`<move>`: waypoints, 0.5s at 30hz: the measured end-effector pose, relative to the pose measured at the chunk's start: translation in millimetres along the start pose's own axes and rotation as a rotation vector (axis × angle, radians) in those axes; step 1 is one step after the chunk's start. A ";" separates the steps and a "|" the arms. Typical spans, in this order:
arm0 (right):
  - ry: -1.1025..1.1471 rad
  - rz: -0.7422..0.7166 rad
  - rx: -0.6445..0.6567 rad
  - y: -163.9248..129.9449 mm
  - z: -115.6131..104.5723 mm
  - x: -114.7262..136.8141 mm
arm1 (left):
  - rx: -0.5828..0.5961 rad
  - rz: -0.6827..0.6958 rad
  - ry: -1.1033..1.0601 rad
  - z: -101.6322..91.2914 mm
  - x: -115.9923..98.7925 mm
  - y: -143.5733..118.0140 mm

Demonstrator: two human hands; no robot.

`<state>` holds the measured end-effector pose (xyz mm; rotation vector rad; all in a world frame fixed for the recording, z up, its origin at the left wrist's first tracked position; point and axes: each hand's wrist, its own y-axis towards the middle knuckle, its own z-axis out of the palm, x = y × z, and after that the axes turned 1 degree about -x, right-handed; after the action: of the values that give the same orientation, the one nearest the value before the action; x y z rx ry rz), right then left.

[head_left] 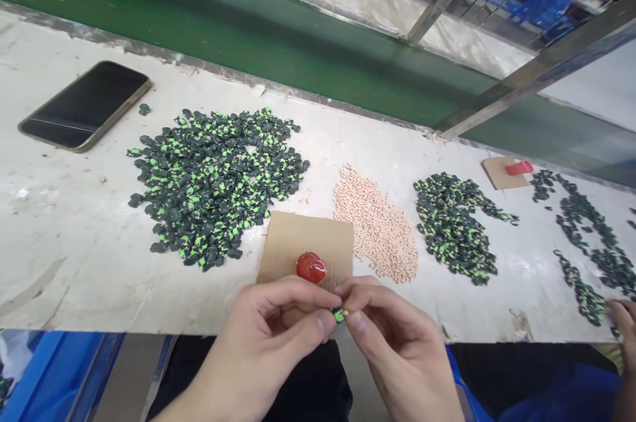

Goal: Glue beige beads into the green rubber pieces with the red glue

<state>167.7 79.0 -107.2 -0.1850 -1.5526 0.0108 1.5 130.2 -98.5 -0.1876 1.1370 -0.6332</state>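
Between the thumb and forefinger of my left hand (268, 339) is a small black-and-green piece (339, 315), probably rubber or plastic. My right hand (400, 342) pinches at its other side, where a tiny pale bead (346, 313) shows at the fingertips. Both hands meet over the table's front edge. Just beyond them, a glossy red blob (311, 267) lies on a cardboard square (298, 234). Left of the cardboard spreads a large pile of black-and-green pieces (218, 177); to its right is a heap of pale pink beads (372, 223).
A phone (87, 104) lies at the far left. Another pile of black-and-green pieces (452, 226) sits right of the beads. Farther right are a cardboard piece (497, 173) with a red cap (519, 168) and another person's hand (623, 326). A green rail (238, 44) borders the back.
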 end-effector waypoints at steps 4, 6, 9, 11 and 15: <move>-0.085 -0.020 0.037 4.3 -4.2 7.7 | -0.025 0.015 0.076 -0.6 -1.1 -0.1; -0.117 -0.031 0.066 8.1 -7.9 11.8 | -0.028 0.032 0.101 -0.9 1.2 -0.1; -0.154 -0.021 0.085 12.6 -11.4 14.7 | -0.021 0.057 0.119 -2.7 9.1 0.3; -0.142 -0.018 0.071 12.5 -9.5 13.4 | -0.009 0.057 0.065 -4.5 14.5 0.1; -0.032 -0.104 -0.055 5.3 5.5 2.4 | -0.003 -0.050 -0.186 -3.2 16.4 -3.8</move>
<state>162.8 85.1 -105.5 -0.1480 -1.5941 -0.1109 1.7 118.5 -111.0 -0.2731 0.9564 -0.6443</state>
